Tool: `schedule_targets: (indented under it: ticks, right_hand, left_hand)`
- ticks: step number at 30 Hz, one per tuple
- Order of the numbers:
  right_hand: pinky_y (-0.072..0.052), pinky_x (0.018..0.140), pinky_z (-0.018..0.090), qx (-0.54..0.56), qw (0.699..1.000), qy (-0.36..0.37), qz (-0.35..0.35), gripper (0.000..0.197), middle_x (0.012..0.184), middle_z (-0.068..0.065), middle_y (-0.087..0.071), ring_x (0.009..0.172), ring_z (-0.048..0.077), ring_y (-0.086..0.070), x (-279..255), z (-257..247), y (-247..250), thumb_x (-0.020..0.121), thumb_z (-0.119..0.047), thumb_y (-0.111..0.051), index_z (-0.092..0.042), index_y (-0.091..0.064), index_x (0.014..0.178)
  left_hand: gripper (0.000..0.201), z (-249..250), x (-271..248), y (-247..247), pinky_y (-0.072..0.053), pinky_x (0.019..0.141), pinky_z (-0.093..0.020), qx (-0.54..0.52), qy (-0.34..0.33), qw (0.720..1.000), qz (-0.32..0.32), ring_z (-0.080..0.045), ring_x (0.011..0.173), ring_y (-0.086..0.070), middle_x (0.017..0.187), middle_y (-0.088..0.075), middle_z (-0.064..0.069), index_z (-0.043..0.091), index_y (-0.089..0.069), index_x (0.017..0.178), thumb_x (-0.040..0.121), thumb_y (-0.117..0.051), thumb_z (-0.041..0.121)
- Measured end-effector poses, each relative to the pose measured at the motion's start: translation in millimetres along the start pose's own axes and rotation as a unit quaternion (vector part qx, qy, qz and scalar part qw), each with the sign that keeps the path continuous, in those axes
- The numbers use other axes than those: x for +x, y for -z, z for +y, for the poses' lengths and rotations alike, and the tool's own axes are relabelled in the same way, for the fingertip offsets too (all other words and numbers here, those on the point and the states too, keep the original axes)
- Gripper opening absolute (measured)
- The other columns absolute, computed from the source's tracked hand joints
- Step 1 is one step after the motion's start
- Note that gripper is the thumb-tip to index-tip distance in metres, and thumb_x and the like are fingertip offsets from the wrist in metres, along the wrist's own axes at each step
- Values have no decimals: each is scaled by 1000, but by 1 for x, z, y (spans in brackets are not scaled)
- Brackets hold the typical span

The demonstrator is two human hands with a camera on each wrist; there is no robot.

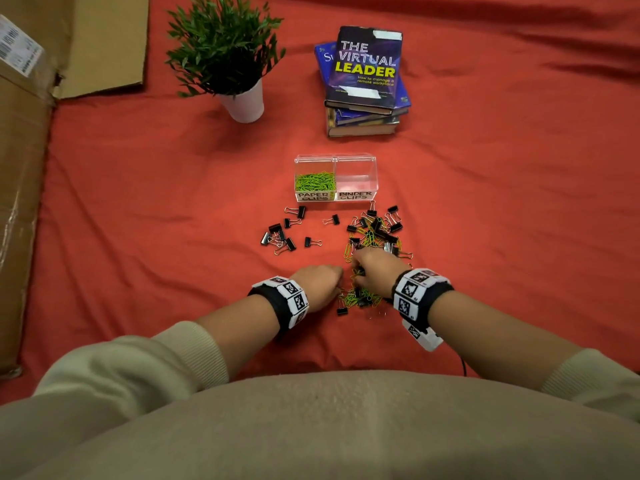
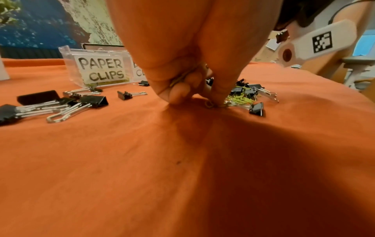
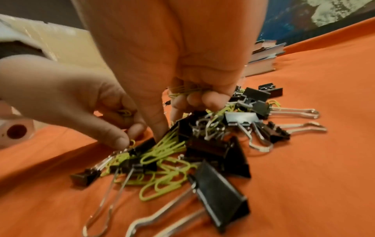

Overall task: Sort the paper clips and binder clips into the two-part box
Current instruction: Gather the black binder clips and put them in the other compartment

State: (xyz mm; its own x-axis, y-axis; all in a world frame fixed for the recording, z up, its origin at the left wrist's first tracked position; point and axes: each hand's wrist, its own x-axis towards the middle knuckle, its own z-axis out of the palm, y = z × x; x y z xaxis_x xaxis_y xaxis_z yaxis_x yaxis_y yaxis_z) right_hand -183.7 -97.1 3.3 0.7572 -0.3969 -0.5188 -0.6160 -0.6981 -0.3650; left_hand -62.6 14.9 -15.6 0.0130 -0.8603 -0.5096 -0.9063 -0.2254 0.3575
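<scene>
1. The right hand [image 3: 182,67] is down in the near end of the mixed heap, its curled fingers [image 3: 205,99] clamped round a small bunch of green paper clips [image 3: 182,92] tucked against the palm. Stowing them there looks like a way to free the thumb and forefinger to keep picking.
2. The left hand [image 2: 182,56] works just beside it, thumb and forefinger tips pinching one green clip [image 2: 209,104] off the cloth; more green wire shows tucked under its curled fingers, so it appears to gather the same way.
3. Under both hands lies the heap [image 1: 362,296], green paper clips tangled among black binder clips [image 3: 221,190], which is probably why the clips come out one by one.
4. Farther out, a second mixed patch [image 1: 375,233] sits near the box, and loose binder clips [image 1: 280,237] lie apart to the left, seemingly pushed aside.
5. The clear two-part box [image 1: 335,157] stands beyond on the red-covered table [image 1: 138,220]. Its section marked PAPER CLIPS [image 1: 314,183] holds green clips; the one marked BINDER CLIPS [image 1: 356,183] looks empty, so sorting is well short of done.
</scene>
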Motion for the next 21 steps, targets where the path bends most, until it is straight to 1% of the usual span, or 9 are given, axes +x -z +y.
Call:
schedule_targets:
  ticks: [2, 4, 7, 9, 12, 14, 16, 18, 21]
  right_hand:
    - [-47, 81, 35, 8, 1000, 2, 8, 18, 106, 10, -60, 98, 27, -57, 1, 0, -5, 85, -18, -60, -9, -57, 101]
    - [-45, 75, 32, 42, 999, -1, 16, 13, 98, 7, -61, 90, 24, -58, 1, 1, -5, 86, -18, -60, -9, -58, 95]
    - [-37, 56, 21, 117, 992, -23, 30, 11, 73, -6, -55, 61, 10, -50, -3, 4, 0, 87, -21, -62, -10, -62, 88]
    - [-32, 44, 18, 194, 979, -57, 23, 12, 65, -8, -52, 47, 7, -41, -4, 10, 5, 86, -26, -64, -13, -63, 86]
    - [-37, 46, 21, 308, 946, -98, 12, 12, 74, 0, -64, 53, 14, -49, -5, 23, 14, 84, -32, -67, -22, -63, 79]
    - [-49, 57, 29, 393, 913, -113, 6, 10, 81, 2, -68, 65, 15, -58, -6, 29, 21, 84, -28, -67, -21, -63, 79]
    - [-53, 71, 34, 499, 860, -105, -2, 5, 80, 6, -65, 71, 18, -59, -6, 35, 27, 85, -16, -66, -13, -64, 82]
    - [-51, 67, 29, 582, 807, -100, 3, 5, 80, 7, -62, 70, 18, -56, -7, 41, 33, 88, -6, -61, -9, -64, 89]
    - [-52, 62, 24, 659, 743, -116, 14, 18, 78, 6, -58, 69, 17, -56, -9, 48, 41, 92, -1, -50, -3, -62, 107]
  left_hand:
    - [19, -1, -1, -1, -46, 83, -39, -35, 6, 999, -1, -33, 101, -59, 109, -62, -14, 8, -52, 105, 92, -48, 22]
    - [17, -4, -1, 1, -46, 82, -38, -103, 19, 994, 9, -32, 96, -58, 103, -62, -14, 6, -52, 101, 92, -47, 19]
    - [8, -8, 0, 11, -41, 71, -33, -189, 66, 978, 58, -25, 79, -54, 84, -58, -8, 12, -49, 87, 92, -47, 18]
    - [9, -11, 3, 21, -39, 66, -30, -219, 93, 968, 81, -20, 72, -51, 77, -55, -2, 15, -47, 85, 92, -48, 20]
    - [8, -15, 8, 32, -36, 58, -29, -272, 112, 952, 89, -18, 69, -49, 75, -55, -1, 15, -47, 87, 93, -48, 21]
    - [5, -16, 11, 36, -37, 60, -28, -321, 119, 935, 92, -19, 69, -51, 80, -59, -5, 17, -46, 89, 93, -47, 19]
    - [8, -13, 14, 39, -37, 56, -27, -379, 114, 914, 91, -16, 61, -47, 74, -58, -3, 19, -45, 90, 93, -44, 12]
    - [16, -9, 17, 40, -34, 50, -25, -413, 110, 900, 87, -13, 53, -42, 67, -54, 2, 19, -45, 95, 93, -37, 5]
    - [27, -5, 24, 37, -32, 49, -24, -434, 123, 889, 83, -13, 50, -40, 63, -53, 3, 19, -52, 96, 92, -31, 2]
